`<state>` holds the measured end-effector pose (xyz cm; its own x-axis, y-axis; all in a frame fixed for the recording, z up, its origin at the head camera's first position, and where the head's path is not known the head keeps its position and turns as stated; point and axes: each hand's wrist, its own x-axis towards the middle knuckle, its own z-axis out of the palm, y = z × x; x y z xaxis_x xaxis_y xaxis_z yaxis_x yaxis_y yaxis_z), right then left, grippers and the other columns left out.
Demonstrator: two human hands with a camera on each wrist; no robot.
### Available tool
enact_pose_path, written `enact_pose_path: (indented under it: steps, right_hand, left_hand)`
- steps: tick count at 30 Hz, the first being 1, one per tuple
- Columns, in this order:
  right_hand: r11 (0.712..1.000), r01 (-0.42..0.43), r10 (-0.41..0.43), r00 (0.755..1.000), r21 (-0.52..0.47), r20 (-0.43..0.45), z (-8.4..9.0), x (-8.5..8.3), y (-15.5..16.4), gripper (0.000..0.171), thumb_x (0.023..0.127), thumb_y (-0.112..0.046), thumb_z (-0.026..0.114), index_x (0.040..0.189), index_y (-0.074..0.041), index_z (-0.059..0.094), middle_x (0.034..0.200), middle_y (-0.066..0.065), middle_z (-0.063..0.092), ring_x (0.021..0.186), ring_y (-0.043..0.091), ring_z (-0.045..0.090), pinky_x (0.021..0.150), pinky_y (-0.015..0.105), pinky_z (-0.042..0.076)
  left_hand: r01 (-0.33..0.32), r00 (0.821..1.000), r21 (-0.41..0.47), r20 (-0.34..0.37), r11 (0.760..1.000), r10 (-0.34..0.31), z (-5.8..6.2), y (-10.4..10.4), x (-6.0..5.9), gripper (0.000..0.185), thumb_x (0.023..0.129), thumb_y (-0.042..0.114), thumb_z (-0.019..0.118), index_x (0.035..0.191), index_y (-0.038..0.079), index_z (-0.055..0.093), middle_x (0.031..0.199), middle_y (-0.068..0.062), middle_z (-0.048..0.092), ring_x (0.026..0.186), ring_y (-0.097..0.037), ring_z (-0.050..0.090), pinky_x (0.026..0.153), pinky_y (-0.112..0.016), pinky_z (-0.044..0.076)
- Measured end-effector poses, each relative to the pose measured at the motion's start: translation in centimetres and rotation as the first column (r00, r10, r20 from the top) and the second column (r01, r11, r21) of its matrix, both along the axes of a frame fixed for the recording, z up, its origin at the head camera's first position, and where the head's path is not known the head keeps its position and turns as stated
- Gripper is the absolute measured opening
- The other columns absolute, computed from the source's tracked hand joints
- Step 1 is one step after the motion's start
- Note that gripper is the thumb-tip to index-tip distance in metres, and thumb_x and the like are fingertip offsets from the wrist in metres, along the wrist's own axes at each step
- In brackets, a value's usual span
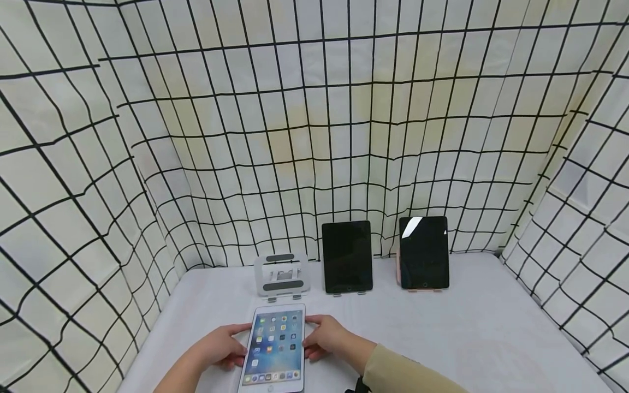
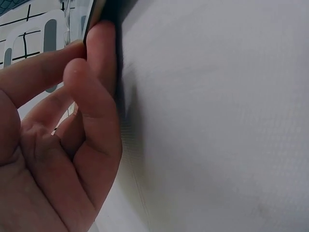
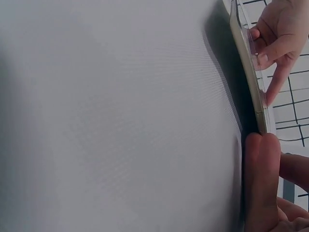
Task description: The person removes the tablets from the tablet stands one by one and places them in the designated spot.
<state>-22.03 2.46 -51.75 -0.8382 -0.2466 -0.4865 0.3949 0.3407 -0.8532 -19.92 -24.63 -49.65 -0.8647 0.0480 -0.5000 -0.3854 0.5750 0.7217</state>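
A white tablet (image 1: 275, 346) with a lit home screen lies face up in the head view, in front of a white stand with grey pads (image 1: 283, 285). My left hand (image 1: 218, 347) holds its left edge, and my right hand (image 1: 330, 338) holds the right edge. In the left wrist view, fingers of the left hand (image 2: 72, 130) are curled at the tablet's edge (image 2: 94, 15). From the right wrist, the tablet (image 3: 251, 72) shows edge-on with a dark shadow beside it on the cloth; the right hand (image 3: 263, 188) grips near its lower end.
Two tablets with dark screens, one in the middle (image 1: 347, 256) and one to the right (image 1: 423, 254), stand upright on stands at the back. White cloth (image 1: 491, 327) covers the table. White walls with a black grid (image 1: 344, 136) enclose it at the back and sides.
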Motion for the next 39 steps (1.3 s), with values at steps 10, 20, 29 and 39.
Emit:
enact_pose_path:
  steps: [10,20,29,39]
  right_hand:
    - [0.999,0.024,-0.025,1.000,0.029,0.019,0.5,-0.4,0.2,0.064,0.084,-0.001,0.076,0.143,-0.013,0.054,0.081,0.012,0.069,0.053,0.014,0.064,0.051,0.021,0.052]
    - [0.998,0.035,-0.035,0.999,0.051,0.009,0.1,-0.2,0.1,0.066,0.082,0.001,0.076,0.144,-0.014,0.054,0.079,0.011,0.069,0.051,0.013,0.063,0.050,0.021,0.052]
    - [0.997,0.016,-0.015,1.000,0.077,-0.011,-0.1,0.2,0.0,0.065,0.082,0.000,0.077,0.142,-0.012,0.055,0.078,0.010,0.068,0.051,0.013,0.063,0.047,0.020,0.050]
    - [0.969,-0.126,0.144,0.987,0.213,-0.071,0.4,0.2,0.9,0.069,0.078,-0.016,0.085,0.141,-0.022,0.057,0.057,0.003,0.059,0.042,0.011,0.050,0.041,0.021,0.036]
  left_hand:
    - [-0.022,0.999,-0.032,0.024,0.999,0.022,0.1,0.4,-0.9,0.067,0.086,0.002,0.070,0.147,0.005,0.045,0.075,-0.008,0.070,0.055,-0.013,0.062,0.054,-0.023,0.051]
    - [0.022,0.999,-0.157,0.049,0.987,-0.014,0.4,1.3,-1.1,0.069,0.085,0.005,0.074,0.148,0.007,0.045,0.074,-0.007,0.069,0.055,-0.013,0.064,0.053,-0.023,0.051]
    - [0.096,0.995,-0.283,0.040,0.954,-0.088,0.4,1.2,-1.1,0.071,0.081,0.015,0.080,0.145,0.010,0.050,0.072,-0.006,0.065,0.056,-0.016,0.061,0.052,-0.027,0.047]
    - [0.111,0.993,-0.239,-0.008,0.965,-0.116,-0.1,0.0,-0.4,0.073,0.081,0.019,0.080,0.147,0.010,0.049,0.069,-0.006,0.064,0.054,-0.015,0.055,0.051,-0.026,0.044]
